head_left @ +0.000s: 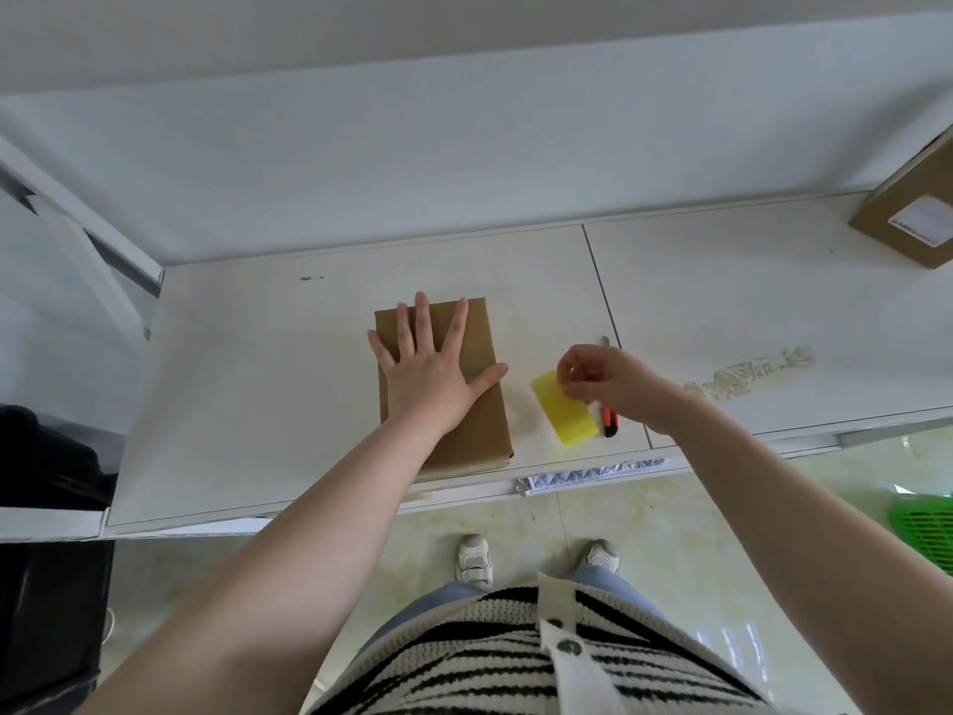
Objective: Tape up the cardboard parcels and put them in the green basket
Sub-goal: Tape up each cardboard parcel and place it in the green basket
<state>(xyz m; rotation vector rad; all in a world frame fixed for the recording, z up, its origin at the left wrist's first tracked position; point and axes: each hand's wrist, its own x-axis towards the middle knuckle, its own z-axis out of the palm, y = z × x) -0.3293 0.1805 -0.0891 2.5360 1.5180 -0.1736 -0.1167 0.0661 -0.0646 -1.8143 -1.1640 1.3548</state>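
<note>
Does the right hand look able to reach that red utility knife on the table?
Probably yes: the right hand hovers just above the red utility knife, pinching the yellow scraper beside it; it would likely need to drop that first.

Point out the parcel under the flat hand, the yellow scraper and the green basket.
cardboard parcel [485, 425], head view, bare top near its right front corner.
yellow scraper [564, 418], head view, middle of its flat blade.
green basket [925, 534], head view, mesh wall at the right edge.

Plain brown cardboard parcel lying flat near tabletop's front edge; second parcel far right; green basket on floor.
</note>
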